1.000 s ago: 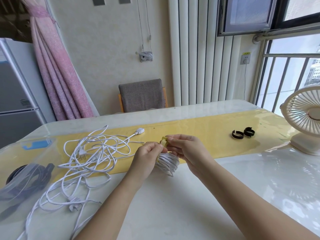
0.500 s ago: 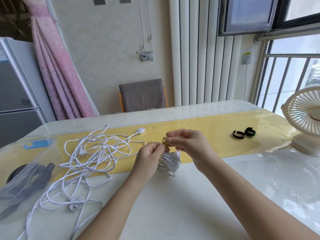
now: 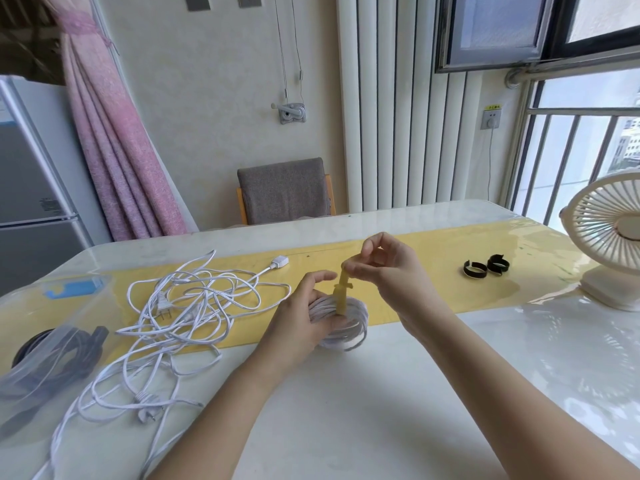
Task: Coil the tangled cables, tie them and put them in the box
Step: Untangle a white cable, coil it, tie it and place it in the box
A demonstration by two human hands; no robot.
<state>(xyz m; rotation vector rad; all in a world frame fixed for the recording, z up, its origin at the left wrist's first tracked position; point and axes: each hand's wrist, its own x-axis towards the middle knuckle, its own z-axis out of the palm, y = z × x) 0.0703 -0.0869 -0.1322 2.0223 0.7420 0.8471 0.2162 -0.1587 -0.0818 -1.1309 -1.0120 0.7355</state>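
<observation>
On the white table [image 3: 346,417], looking down from the head camera, the left hand [image 3: 301,323] was wrapped around a coil of white cable [image 3: 351,329], fingers curled round it and holding it at the near edge of the yellow runner [image 3: 426,258]. A yellow tie [image 3: 342,296] stood pretty much upright out of the coil, and the right hand [image 3: 388,271] was pinching its top end between thumb and fingertips. Off to the left was a tangle of white cables [image 3: 194,306] spread loose over the runner and the table, plugs and all, not touching the coil as far as I could tell. At the far left edge sat a clear box [image 3: 41,317] with a black cable [image 3: 59,351] inside it. Two black ties [image 3: 485,268] lay side by side on the runner to the right, well apart from the hands, and a white fan [image 3: 609,233] stood at the right edge.
</observation>
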